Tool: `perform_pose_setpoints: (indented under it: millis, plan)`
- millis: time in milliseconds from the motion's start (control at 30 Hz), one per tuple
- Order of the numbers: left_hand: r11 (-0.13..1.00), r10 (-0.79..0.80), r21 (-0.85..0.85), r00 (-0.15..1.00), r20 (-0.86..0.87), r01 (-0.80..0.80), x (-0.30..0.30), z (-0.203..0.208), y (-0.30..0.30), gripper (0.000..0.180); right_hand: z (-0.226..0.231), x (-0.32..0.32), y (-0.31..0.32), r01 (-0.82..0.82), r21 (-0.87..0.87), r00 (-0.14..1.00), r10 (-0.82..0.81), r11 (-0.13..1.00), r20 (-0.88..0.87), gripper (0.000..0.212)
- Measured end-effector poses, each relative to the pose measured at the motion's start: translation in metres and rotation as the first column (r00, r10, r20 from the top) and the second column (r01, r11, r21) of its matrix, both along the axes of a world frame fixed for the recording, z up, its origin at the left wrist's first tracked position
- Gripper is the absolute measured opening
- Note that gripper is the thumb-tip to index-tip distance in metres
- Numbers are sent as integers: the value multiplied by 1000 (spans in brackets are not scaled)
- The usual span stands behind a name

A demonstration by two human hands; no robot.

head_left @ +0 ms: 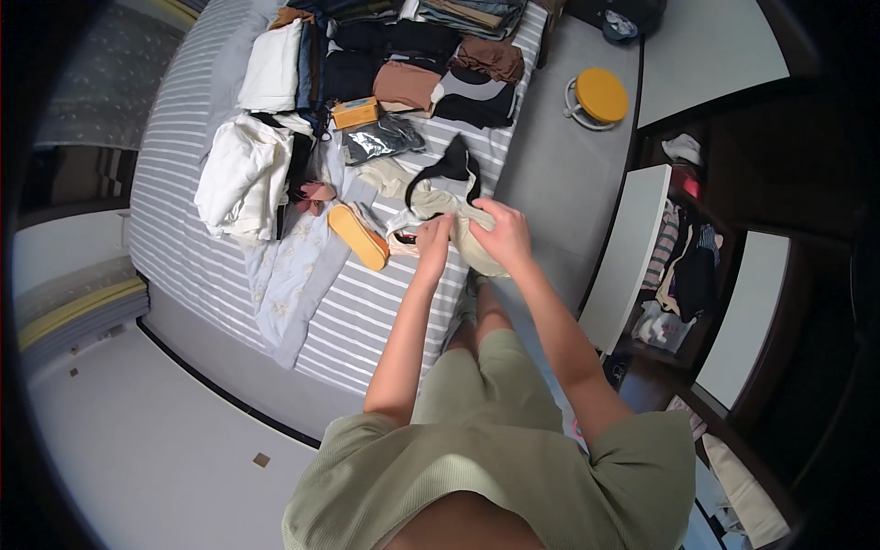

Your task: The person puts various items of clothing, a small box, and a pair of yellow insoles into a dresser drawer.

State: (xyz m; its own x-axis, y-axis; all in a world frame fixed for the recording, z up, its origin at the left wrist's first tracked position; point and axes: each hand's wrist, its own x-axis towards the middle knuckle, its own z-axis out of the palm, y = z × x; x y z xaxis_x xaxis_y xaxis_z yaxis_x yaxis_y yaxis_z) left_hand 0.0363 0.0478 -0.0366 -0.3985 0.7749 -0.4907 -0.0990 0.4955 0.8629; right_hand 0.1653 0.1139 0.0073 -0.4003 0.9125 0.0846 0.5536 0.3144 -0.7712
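Note:
A beige bra (476, 258) hangs between my two hands at the bed's near right edge, one rounded cup drooping over the side. My left hand (434, 242) pinches it on the left, fingers pressed together. On the other side my right hand (501, 236) is closed on its upper part, thumb toward the left. Just beyond lies a black bra (452, 163) with a curved strap. Left of my left hand, a flat item with an orange-yellow sole (358, 237) rests on the striped bed (362, 321). Small pale garments lie partly behind my left hand.
White clothes (240, 174) are heaped at left. Folded dark garments (356, 73), an orange box (356, 113) and a black plastic package (385, 139) lie farther back. A yellow round stool (601, 95) stands on the floor; an open drawer (632, 261) juts out at right.

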Motion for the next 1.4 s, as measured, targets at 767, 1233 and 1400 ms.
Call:
perform_pose_setpoints:
  millis: [767, 1233, 1400]
  plan:
    - [938, -346, 134, 836, 425, 321, 72, 98, -21, 35, 77, 105, -79, 129, 204, 988, -143, 970, 58, 72]
    - [559, -598, 489, 734, -322, 670, 124, 89, 13, 87, 61, 187, -74, 315, -36, 949, -315, 948, 23, 30]
    - [448, -774, 454, 588, -236, 771, 156, 49, 24, 81, 82, 215, -78, 304, -72, 952, -305, 950, -2, 27]
